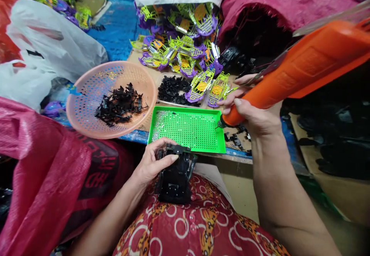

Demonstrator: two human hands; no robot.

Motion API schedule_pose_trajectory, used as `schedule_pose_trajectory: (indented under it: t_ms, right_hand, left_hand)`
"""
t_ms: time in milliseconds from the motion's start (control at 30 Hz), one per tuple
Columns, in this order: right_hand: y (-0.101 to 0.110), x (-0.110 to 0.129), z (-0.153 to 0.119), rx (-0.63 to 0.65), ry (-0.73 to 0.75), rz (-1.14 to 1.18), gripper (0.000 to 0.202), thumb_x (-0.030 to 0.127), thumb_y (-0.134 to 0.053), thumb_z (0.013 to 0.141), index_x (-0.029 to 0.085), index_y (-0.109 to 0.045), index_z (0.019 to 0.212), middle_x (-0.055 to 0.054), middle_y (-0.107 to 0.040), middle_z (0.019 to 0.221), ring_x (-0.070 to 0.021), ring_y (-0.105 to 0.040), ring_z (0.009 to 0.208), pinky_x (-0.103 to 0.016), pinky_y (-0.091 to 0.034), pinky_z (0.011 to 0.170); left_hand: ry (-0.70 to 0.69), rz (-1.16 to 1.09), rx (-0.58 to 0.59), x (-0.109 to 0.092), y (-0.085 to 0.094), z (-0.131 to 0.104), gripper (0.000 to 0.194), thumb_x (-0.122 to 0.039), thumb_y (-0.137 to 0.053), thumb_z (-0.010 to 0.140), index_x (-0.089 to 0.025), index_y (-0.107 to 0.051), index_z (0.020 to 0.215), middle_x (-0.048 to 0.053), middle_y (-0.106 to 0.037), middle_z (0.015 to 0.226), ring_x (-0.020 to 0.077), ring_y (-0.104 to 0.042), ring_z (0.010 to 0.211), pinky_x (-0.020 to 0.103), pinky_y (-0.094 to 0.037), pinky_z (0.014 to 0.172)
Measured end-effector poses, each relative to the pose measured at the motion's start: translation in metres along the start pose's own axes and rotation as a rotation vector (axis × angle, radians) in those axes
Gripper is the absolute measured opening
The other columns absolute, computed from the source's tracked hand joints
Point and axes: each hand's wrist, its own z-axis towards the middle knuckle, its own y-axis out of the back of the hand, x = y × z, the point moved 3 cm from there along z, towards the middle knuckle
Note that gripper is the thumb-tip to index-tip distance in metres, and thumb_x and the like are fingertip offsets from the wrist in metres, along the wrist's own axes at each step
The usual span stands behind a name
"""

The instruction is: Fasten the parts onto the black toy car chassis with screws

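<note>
Gripping black plastic chassis [175, 179] in closed left hand [153, 163] | right hand [248, 111] wrapped around orange screwdriver [300, 69]

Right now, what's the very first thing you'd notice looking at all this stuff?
Probably the big orange power screwdriver, held in the right hand with its tip over the corner of the bright green tray. Next, the heap of yellow-and-purple toy parts behind the tray. The left hand steadies a black plastic piece on the lap.
</note>
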Motion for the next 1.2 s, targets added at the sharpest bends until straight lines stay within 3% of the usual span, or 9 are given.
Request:
schedule_pose_trajectory:
  t_ms: [167, 367, 700, 833, 1033, 1200]
  right_hand:
    - [0.001, -0.012, 0.007, -0.152, 0.031, -0.155, 0.041, 0.056, -0.076, 0.076, 0.029, -0.062, 0.104, 0.004, -0.050, 0.066, -0.0155, -0.055, 0.053, -0.040, -0.059, 0.061]
    - [0.000, -0.027, 0.012, -0.182, 0.060, -0.155, 0.050, 0.070, -0.073, 0.076, 0.029, -0.064, 0.104, 0.003, -0.046, 0.065, -0.0158, -0.053, 0.053, -0.040, -0.059, 0.062]
    - [-0.007, -0.033, 0.013, -0.165, 0.037, 0.003, 0.050, 0.060, -0.081, 0.072, 0.033, -0.055, 0.104, 0.007, -0.048, 0.063, -0.0152, -0.052, 0.051, -0.038, -0.058, 0.060]
    - [-0.007, -0.039, 0.015, -0.160, 0.037, -0.034, 0.052, 0.063, -0.079, 0.073, 0.031, -0.056, 0.108, 0.007, -0.048, 0.062, -0.0146, -0.054, 0.050, -0.038, -0.059, 0.061]
    - [-0.006, -0.048, 0.021, -0.154, 0.228, 0.126, 0.051, 0.048, -0.085, 0.074, 0.032, -0.060, 0.115, 0.011, -0.051, 0.059, -0.0107, -0.049, 0.041, -0.030, -0.054, 0.047]
    - [-0.007, -0.051, 0.026, -0.149, 0.257, 0.095, 0.039, 0.051, -0.086, 0.072, 0.031, -0.064, 0.096, 0.010, -0.049, 0.057, -0.0085, -0.048, 0.041, -0.026, -0.050, 0.043]
  left_hand:
    - [0.050, -0.018, -0.010, 0.009, -0.002, 0.008, 0.037, -0.041, -0.088, 0.065, -0.019, -0.072, 0.090, 0.000, -0.068, 0.074, 0.0136, -0.057, 0.063, 0.024, -0.045, 0.060]
    - [0.021, -0.027, 0.032, 0.016, 0.000, 0.014, 0.034, -0.042, -0.088, 0.068, -0.019, -0.074, 0.089, 0.001, -0.069, 0.073, 0.0138, -0.058, 0.063, 0.024, -0.044, 0.059]
    - [0.032, -0.063, 0.044, 0.018, -0.002, 0.013, 0.031, -0.040, -0.089, 0.070, -0.020, -0.075, 0.091, 0.001, -0.071, 0.075, 0.0138, -0.060, 0.064, 0.022, -0.046, 0.059]
    - [0.033, -0.069, 0.047, 0.019, -0.002, 0.012, 0.031, -0.040, -0.088, 0.071, -0.020, -0.075, 0.090, 0.000, -0.069, 0.074, 0.0127, -0.059, 0.062, 0.021, -0.045, 0.057]
    - [-0.003, -0.067, 0.070, 0.020, -0.001, 0.012, 0.028, -0.039, -0.087, 0.075, -0.020, -0.075, 0.092, -0.001, -0.068, 0.074, 0.0111, -0.057, 0.063, 0.020, -0.045, 0.058]
    - [-0.004, -0.078, 0.067, 0.022, 0.000, 0.011, 0.030, -0.039, -0.087, 0.074, -0.020, -0.074, 0.092, 0.000, -0.068, 0.075, 0.0112, -0.058, 0.064, 0.019, -0.046, 0.058]
